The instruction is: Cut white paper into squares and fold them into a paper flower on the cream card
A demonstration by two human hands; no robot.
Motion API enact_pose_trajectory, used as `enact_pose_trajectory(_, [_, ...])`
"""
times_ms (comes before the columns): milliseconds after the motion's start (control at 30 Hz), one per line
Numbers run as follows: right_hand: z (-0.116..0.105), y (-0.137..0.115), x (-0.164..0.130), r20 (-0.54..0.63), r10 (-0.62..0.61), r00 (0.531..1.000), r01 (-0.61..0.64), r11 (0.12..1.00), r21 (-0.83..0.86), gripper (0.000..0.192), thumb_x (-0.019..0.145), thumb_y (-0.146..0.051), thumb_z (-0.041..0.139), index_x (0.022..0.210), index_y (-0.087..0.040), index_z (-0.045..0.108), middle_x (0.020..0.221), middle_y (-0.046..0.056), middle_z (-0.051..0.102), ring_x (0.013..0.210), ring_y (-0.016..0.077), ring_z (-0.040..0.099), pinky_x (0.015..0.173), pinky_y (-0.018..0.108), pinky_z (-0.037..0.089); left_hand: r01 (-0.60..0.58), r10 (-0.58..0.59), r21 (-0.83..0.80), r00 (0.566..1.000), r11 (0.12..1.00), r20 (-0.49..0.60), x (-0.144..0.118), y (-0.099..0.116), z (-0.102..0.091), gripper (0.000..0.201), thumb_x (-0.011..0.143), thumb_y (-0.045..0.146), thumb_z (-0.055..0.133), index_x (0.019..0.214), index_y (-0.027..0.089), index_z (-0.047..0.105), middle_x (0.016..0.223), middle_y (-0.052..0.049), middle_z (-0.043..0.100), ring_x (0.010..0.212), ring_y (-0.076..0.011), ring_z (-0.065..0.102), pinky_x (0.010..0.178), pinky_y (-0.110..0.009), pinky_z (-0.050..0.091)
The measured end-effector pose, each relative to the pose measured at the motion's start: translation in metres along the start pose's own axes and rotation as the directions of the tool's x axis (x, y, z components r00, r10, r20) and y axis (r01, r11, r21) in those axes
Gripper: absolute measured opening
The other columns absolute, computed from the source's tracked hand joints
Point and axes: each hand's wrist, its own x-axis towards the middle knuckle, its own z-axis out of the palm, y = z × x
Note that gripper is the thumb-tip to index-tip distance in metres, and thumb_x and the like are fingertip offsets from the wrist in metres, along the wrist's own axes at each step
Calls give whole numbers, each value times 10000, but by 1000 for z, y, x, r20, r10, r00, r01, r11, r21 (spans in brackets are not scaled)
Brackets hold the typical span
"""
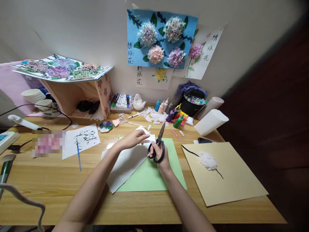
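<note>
My right hand (161,157) grips a pair of scissors (160,132) with black handles, its blades closed together and pointing up and away. Stretched over a sheet of white paper (124,164), my left hand (131,139) has its fingers extended to the right, just left of the scissors; its thumb is partly hidden. The white paper lies at a slant, partly over a green sheet (145,180), and one corner shows beyond my left hand.
To the right is a tan sheet (231,183) with a white paper flower (208,161). Paint bottles (178,121), paper scraps (154,114) and markers (121,101) stand or lie along the back. A paintbrush (78,156) rests on a painted sheet (70,145) at left.
</note>
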Motion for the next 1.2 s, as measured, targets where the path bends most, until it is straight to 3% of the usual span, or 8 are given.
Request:
enact_pose_trajectory(133, [-4, -1, 5, -11, 34, 999, -33, 998, 56, 390, 778, -533, 517, 640, -170, 491, 412, -61, 439, 359, 75, 441, 477, 230, 474, 10, -11, -39, 1000, 999, -29, -1, -13, -8, 366, 812, 508, 436, 686, 165, 467, 651, -11, 562, 621, -138, 515, 571, -240, 359])
enact_pose_trajectory(233, [-2, 2, 7, 119, 149, 982, -160, 983, 86, 530, 706, -716, 445, 769, -189, 463, 392, -93, 423, 306, 62, 365, 462, 251, 481, 19, -24, -39, 990, 999, -140, 1, -23, -14, 348, 817, 486, 434, 698, 163, 484, 681, -18, 574, 649, -148, 546, 595, -245, 375])
enact_pose_trajectory(367, [4, 8, 1, 374, 249, 893, -283, 958, 37, 706, 587, -859, 309, 771, -189, 437, 442, -80, 456, 355, 81, 466, 557, 294, 500, 122, -100, 37, 923, 992, -371, 3, -27, -23, 334, 819, 452, 428, 656, 165, 486, 650, -27, 592, 645, -165, 553, 597, -256, 369])
enact_pose_trajectory(467, [7, 9, -7, 458, 301, 837, -310, 949, -56, 705, 605, -853, 276, 768, -186, 435, 449, -81, 450, 362, 84, 477, 570, 298, 490, 142, -116, 26, 890, 990, -442, 3, -27, -25, 316, 811, 434, 442, 642, 168, 468, 635, -31, 602, 643, -168, 563, 593, -257, 373])
enact_pose_trajectory(533, [8, 9, -10, 454, 319, 832, -305, 946, -107, 695, 615, -847, 274, 761, -185, 428, 434, -83, 438, 352, 86, 469, 526, 278, 472, 109, -96, 9, 908, 994, -409, 3, -26, -23, 318, 803, 444, 454, 647, 167, 474, 631, -29, 597, 634, -167, 566, 578, -252, 375])
enact_pose_trajectory(700, [6, 12, -8, 388, 277, 879, -235, 960, -153, 633, 684, -799, 294, 762, -183, 417, 412, -93, 406, 326, 81, 446, 412, 212, 404, 50, -47, 1, 959, 999, -280, 3, -23, -13, 328, 798, 454, 472, 644, 165, 482, 634, -22, 592, 616, -153, 559, 551, -237, 376])
enact_pose_trajectory(1067, [7, 15, -11, 259, 208, 943, -145, 959, -245, 457, 753, -647, 457, 777, -190, 448, 435, -91, 371, 332, 62, 346, 303, 172, 358, 70, -90, -84, 959, 994, -267, 3, -21, -14, 342, 749, 473, 510, 627, 155, 479, 606, -31, 582, 600, -155, 554, 533, -240, 384])
enact_pose_trajectory(1200, [5, 17, -11, 288, 184, 940, -99, 953, -287, 450, 774, -641, 425, 781, -191, 445, 440, -90, 379, 338, 68, 382, 324, 175, 378, 77, -109, -144, 967, 987, -229, 3, -19, -16, 365, 728, 500, 528, 626, 155, 471, 601, -20, 561, 604, -152, 552, 539, -243, 388])
